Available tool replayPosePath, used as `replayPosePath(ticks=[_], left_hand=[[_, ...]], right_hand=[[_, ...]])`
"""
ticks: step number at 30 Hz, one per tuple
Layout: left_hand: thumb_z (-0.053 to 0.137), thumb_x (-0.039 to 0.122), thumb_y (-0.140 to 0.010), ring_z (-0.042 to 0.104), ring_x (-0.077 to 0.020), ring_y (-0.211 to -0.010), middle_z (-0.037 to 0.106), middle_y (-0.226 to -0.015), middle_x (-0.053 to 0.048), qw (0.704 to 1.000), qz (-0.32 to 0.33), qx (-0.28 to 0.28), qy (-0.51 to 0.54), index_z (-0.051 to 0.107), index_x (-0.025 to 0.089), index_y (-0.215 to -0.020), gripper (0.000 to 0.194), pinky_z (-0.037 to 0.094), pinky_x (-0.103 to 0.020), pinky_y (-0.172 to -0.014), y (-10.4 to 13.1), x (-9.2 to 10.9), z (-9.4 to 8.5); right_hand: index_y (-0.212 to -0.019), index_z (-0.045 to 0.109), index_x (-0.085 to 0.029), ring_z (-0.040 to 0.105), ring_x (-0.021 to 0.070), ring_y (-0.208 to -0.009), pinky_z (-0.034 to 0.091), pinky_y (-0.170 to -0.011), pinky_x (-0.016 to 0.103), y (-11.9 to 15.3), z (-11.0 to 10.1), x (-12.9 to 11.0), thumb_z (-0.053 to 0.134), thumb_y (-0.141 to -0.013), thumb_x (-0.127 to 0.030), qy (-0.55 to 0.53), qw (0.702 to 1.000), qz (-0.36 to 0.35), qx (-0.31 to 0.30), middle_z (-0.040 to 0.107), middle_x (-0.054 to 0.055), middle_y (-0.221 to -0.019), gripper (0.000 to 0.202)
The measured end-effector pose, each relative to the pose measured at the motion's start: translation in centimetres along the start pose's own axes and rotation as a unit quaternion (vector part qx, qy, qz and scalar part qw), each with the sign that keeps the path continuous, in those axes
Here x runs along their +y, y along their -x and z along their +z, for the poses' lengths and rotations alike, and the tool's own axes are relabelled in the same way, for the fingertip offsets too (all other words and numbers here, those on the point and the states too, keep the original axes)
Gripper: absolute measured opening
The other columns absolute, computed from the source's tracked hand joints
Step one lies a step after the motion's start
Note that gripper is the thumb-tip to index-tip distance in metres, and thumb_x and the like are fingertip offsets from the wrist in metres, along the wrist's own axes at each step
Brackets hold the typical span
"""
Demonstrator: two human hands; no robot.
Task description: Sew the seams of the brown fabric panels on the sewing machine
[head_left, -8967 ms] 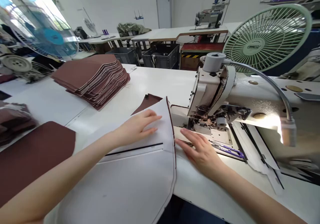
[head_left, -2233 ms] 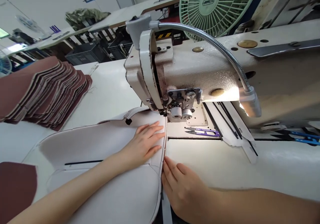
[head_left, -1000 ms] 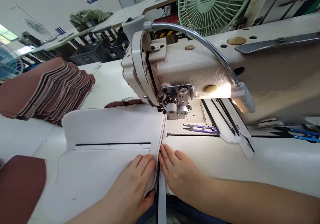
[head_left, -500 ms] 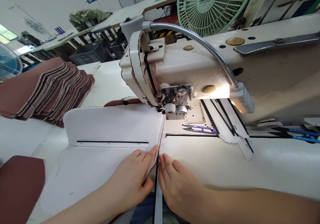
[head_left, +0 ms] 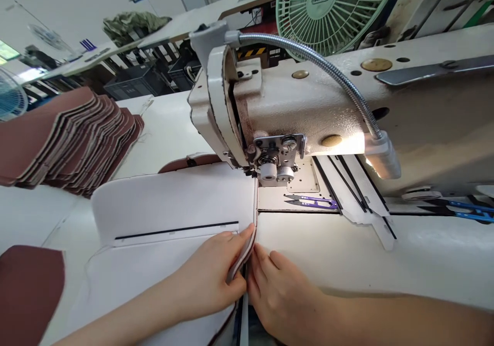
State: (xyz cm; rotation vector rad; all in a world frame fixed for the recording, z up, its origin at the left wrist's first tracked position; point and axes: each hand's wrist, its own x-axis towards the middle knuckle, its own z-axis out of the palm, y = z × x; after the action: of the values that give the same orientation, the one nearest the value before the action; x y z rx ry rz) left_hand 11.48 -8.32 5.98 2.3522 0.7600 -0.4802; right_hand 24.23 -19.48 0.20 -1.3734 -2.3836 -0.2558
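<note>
A white-backed panel [head_left: 173,196] with a reddish-brown edge lies under the head of a sewing machine [head_left: 270,168]. My left hand [head_left: 218,266] grips the panel's right edge, forefinger stretched along the top and thumb underneath, so the edge curls up slightly. Close beside it, my right hand [head_left: 276,284] has its fingers pressed together at the same edge, below the needle area; its thumb is hidden. A black strip [head_left: 177,230] runs across the panel's white face. The needle tip itself is hidden behind machine parts.
Purple thread snips [head_left: 311,202] lie right of the needle area, beside white pieces with black strips [head_left: 358,196]. Blue-handled scissors [head_left: 463,212] rest farther right. Stacked brown panels [head_left: 65,140] stand at left, above a single brown piece [head_left: 31,289]. A green fan [head_left: 324,11] is behind the machine.
The panel has turned a little, its left end swinging nearer me and its edge curving more by my hands. My left hand has moved slightly right with it; my right hand stays close.
</note>
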Motion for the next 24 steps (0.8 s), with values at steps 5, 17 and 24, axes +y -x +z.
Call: replayPosePath(ticks=[5, 17, 24], left_hand=[[0.046, 0.014, -0.069, 0.055, -0.0207, -0.079, 0.059, -0.084, -0.004, 1.0, -0.01, -0.018, -0.002, 0.036, 0.016, -0.142, 0.074, 0.046, -0.031, -0.07, -0.8, 0.2, -1.2], [0.047, 0.02, -0.072, 0.057, -0.0212, -0.077, 0.06, -0.077, -0.002, 0.999, 0.008, 0.011, -0.046, 0.043, 0.016, -0.135, 0.064, 0.045, -0.029, -0.066, -3.2, -0.1, -2.7], [0.048, 0.021, -0.075, 0.059, -0.0254, -0.094, 0.064, -0.09, -0.006, 0.997, 0.01, 0.015, -0.078, 0.041, 0.012, -0.137, 0.063, 0.049, -0.037, -0.082, -4.1, -0.4, -3.4]], right_hand=[[-0.091, 0.068, -0.006, 0.063, 0.0273, -0.079, 0.043, -0.063, 0.036, -0.4, 0.5, 0.5, 0.046, -0.078, -0.006, 0.002, 1.0, 0.014, -0.004, 0.072, 0.017, -0.088, 0.025], [-0.088, 0.067, -0.007, 0.061, 0.0258, -0.079, 0.042, -0.055, 0.034, -1.4, 0.9, 3.1, 0.053, -0.077, -0.007, 0.008, 0.998, 0.018, -0.068, 0.07, 0.017, -0.085, 0.017], [-0.09, 0.068, -0.006, 0.061, 0.0283, -0.091, 0.044, -0.057, 0.033, -1.8, 1.3, 4.1, 0.057, -0.078, -0.011, 0.019, 0.992, 0.027, -0.118, 0.071, 0.018, -0.095, 0.016]])
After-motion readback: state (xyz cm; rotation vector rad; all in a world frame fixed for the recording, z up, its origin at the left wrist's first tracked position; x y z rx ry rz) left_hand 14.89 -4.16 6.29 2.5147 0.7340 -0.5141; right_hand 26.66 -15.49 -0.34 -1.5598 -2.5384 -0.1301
